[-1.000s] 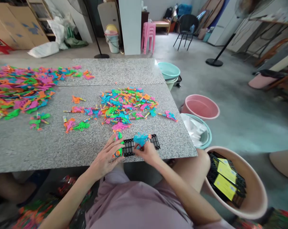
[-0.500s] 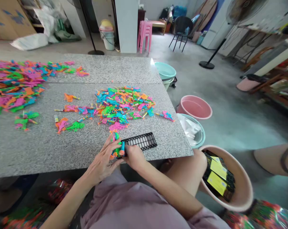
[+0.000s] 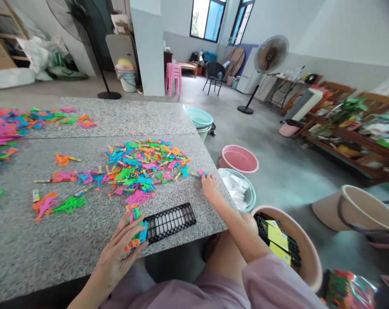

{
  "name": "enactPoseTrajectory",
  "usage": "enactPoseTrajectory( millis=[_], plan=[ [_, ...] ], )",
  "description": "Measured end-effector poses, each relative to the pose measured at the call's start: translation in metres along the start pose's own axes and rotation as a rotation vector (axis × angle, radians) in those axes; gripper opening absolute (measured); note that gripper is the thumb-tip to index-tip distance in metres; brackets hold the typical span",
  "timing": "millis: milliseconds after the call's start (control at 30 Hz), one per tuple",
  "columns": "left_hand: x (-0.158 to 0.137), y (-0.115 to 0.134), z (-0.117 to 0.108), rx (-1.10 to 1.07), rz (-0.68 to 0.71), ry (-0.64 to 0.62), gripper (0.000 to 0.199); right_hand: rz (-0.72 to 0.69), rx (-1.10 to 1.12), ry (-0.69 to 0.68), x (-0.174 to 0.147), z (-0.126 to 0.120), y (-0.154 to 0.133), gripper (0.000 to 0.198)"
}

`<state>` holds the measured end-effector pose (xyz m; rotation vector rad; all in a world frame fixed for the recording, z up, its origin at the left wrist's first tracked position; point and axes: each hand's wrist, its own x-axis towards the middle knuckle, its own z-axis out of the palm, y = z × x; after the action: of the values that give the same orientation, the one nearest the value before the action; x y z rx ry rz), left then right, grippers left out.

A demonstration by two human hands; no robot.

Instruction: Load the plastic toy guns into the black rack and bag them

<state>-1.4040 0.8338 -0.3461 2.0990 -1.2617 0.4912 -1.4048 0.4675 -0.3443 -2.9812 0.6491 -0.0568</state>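
Note:
My left hand (image 3: 125, 242) curls around a row of small plastic toy guns (image 3: 142, 234), blue, green and orange, at the left end of a black mesh tray (image 3: 171, 222). The rest of that tray is bare. My right hand (image 3: 211, 188) is at the table's right side, its fingers closed on a pink and blue toy gun (image 3: 200, 173), mostly hidden by the fingers. Left of it lies a heap of mixed-colour toy guns (image 3: 146, 165). A few loose ones, including a green toy gun (image 3: 70, 204), lie farther left.
The granite table (image 3: 94, 240) ends just right of my right hand. A larger toy pile (image 3: 4, 128) lies at the far left. On the floor stand a pink basin (image 3: 239, 159), a basin with plastic bags (image 3: 237, 189) and a tub with black trays and yellow cards (image 3: 310, 253).
My right hand has left the tray and moved right to the toy gun at the table's edge. My left hand stays at the tray's left end. The view has tilted up and turned right.

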Motion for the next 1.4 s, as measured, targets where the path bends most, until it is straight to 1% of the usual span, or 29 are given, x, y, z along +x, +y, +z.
enactPoseTrajectory(
  millis=[33, 100, 167, 200, 300, 367, 433, 467, 500, 567, 633, 667, 733, 800, 867, 933, 1000, 1067, 1133, 1233, 1300, 1333, 1400],
  plan=[
    [0.0, -0.001, -0.001, 0.002, 0.002, -0.003, 0.024, -0.04, -0.029, -0.023, 0.001, 0.005, 0.008, 0.042],
    [-0.001, -0.001, -0.002, 0.009, 0.018, -0.009, 0.025, -0.127, -0.006, -0.041, 0.001, 0.014, 0.018, 0.039],
    [0.0, 0.0, -0.003, 0.019, 0.031, -0.012, 0.026, -0.16, 0.053, 0.002, 0.0, 0.022, 0.023, 0.041],
    [0.001, 0.0, -0.004, 0.022, 0.033, -0.014, 0.026, -0.152, 0.082, 0.041, -0.002, 0.026, 0.022, 0.042],
    [0.001, 0.002, -0.003, 0.025, 0.009, -0.02, 0.025, -0.114, 0.145, 0.134, -0.013, 0.04, 0.011, 0.044],
    [0.0, 0.002, -0.003, 0.021, -0.01, -0.025, 0.025, -0.139, 0.159, 0.141, -0.026, 0.047, 0.001, 0.053],
    [0.0, 0.001, -0.003, 0.018, -0.012, -0.026, 0.026, -0.167, 0.166, 0.158, -0.037, 0.049, -0.006, 0.057],
    [-0.001, 0.0, -0.002, 0.019, -0.01, -0.027, 0.026, -0.152, 0.174, 0.186, -0.041, 0.047, -0.008, 0.055],
    [-0.001, 0.0, -0.002, 0.019, -0.008, -0.029, 0.026, -0.105, 0.187, 0.216, -0.043, 0.043, -0.01, 0.053],
    [0.0, -0.001, -0.002, 0.012, -0.008, -0.027, 0.026, 0.063, 0.218, 0.235, -0.04, 0.033, -0.015, 0.051],
    [0.001, -0.001, -0.001, -0.002, -0.013, -0.022, 0.026, 0.259, 0.235, 0.179, -0.028, 0.023, -0.02, 0.054],
    [0.002, -0.002, -0.002, -0.008, -0.008, -0.016, 0.027, 0.332, 0.236, 0.137, -0.02, 0.019, -0.023, 0.055],
    [0.003, -0.002, -0.003, -0.01, 0.001, -0.013, 0.027, 0.403, 0.238, 0.047, -0.005, 0.012, -0.023, 0.051],
    [0.003, -0.002, -0.005, -0.003, 0.009, -0.021, 0.027, 0.403, 0.255, -0.038, 0.002, 0.007, -0.017, 0.04],
    [0.003, -0.002, -0.007, 0.0, 0.002, -0.042, 0.026, 0.386, 0.269, -0.112, -0.003, 0.004, -0.006, 0.028],
    [0.002, -0.001, -0.009, -0.011, -0.002, -0.053, 0.025, 0.346, 0.299, -0.126, -0.018, 0.001, 0.001, 0.019],
    [0.002, 0.0, -0.011, -0.034, -0.014, -0.068, 0.024, 0.257, 0.468, -0.134, -0.04, 0.001, -0.002, 0.014],
    [0.002, 0.001, -0.014, -0.053, -0.03, -0.097, 0.025, 0.135, 0.718, -0.189, -0.062, 0.004, -0.021, 0.015],
    [0.002, 0.002, -0.016, -0.066, -0.046, -0.128, 0.025, 0.014, 0.959, -0.311, -0.079, 0.009, -0.051, 0.015],
    [0.002, 0.005, -0.02, -0.069, -0.057, -0.155, 0.023, -0.087, 1.209, -0.449, -0.088, 0.019, -0.102, 0.011],
    [0.003, 0.006, -0.022, -0.059, -0.061, -0.174, 0.022, -0.114, 1.28, -0.494, -0.085, 0.026, -0.128, 0.015],
    [0.003, 0.007, -0.023, -0.051, -0.06, -0.183, 0.022, -0.135, 1.261, -0.505, -0.082, 0.029, -0.137, 0.016],
    [0.004, 0.008, -0.024, -0.033, -0.054, -0.203, 0.021, -0.217, 1.127, -0.487, -0.076, 0.035, -0.149, 0.016]
  ],
)
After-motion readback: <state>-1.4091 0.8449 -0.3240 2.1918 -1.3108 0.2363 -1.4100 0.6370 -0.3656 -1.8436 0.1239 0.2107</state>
